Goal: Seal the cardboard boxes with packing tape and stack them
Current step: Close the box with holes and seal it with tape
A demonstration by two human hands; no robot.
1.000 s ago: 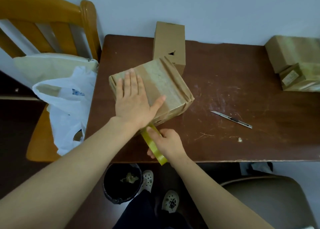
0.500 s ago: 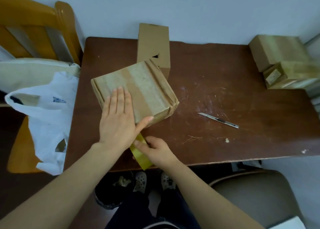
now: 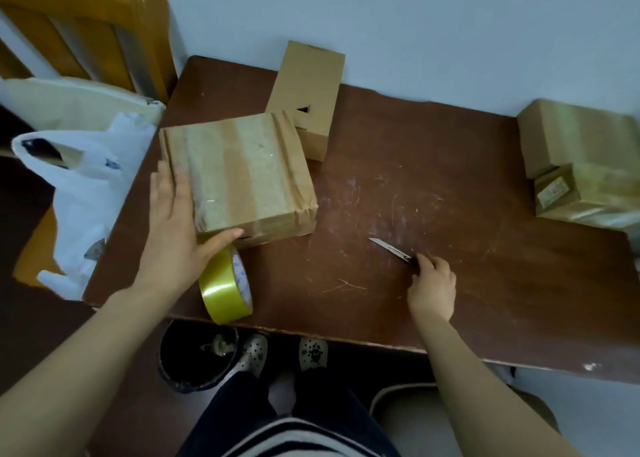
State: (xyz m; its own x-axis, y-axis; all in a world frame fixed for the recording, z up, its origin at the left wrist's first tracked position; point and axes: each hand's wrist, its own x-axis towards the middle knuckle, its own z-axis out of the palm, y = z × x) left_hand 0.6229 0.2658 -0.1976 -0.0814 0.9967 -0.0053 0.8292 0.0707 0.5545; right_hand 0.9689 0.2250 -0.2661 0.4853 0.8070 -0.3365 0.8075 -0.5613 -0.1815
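Note:
A taped cardboard box (image 3: 242, 176) lies on the brown table (image 3: 467, 214), left of centre. My left hand (image 3: 176, 228) rests flat against its left side, thumb along the front bottom edge. A yellow tape roll (image 3: 227, 288) stands on edge just in front of the box, by the table's front edge, with nothing holding it. My right hand (image 3: 431, 283) is at the handle end of a small utility knife (image 3: 389, 248) on the table, its fingers curled around the handle. A taller plain box (image 3: 308, 96) stands behind the taped one.
Two more taped boxes (image 3: 581, 166) are stacked at the table's right edge. A wooden chair (image 3: 86, 31) with a white plastic bag (image 3: 86, 193) stands to the left. A black bin (image 3: 197, 356) sits under the table by my feet.
My right hand let go of the tape roll and moved right to the knife. The roll now stands free on the table. My left hand slid from the box top to its left side.

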